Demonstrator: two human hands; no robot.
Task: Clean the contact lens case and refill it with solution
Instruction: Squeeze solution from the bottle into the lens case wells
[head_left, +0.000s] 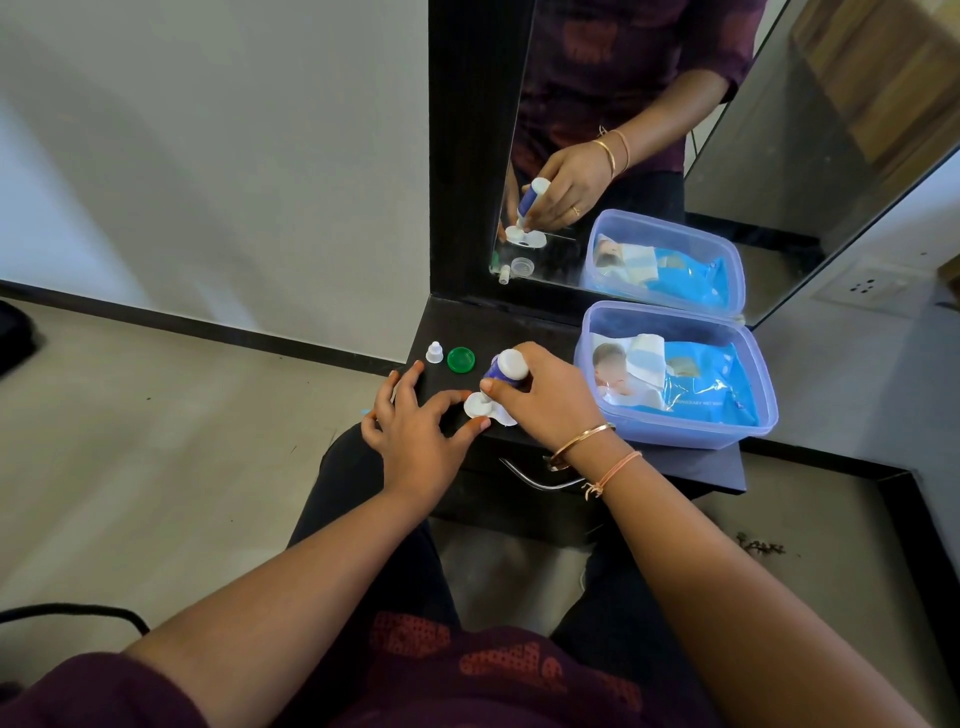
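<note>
- Head view: left hand (415, 434) is nearest, its thumb and forefinger pinching the left well of a white plastic contact lens case (475, 408) on the dark bench (467, 330).
- Right hand (550, 400) grips a small blue-and-white solution bottle (501, 369), tipped nozzle-down onto that case.
- Just beyond lie a round green cap (461, 359) and a small white nozzle cap (434, 353).
- A translucent lilac plastic tub (675, 434) stands farther right, by the mirror (649, 104).

plastic tub (691, 435) fills the right of the shelf (483, 325); green lid (461, 359) and white cap (434, 353) stand near its left edge, open surface behind them.
</note>
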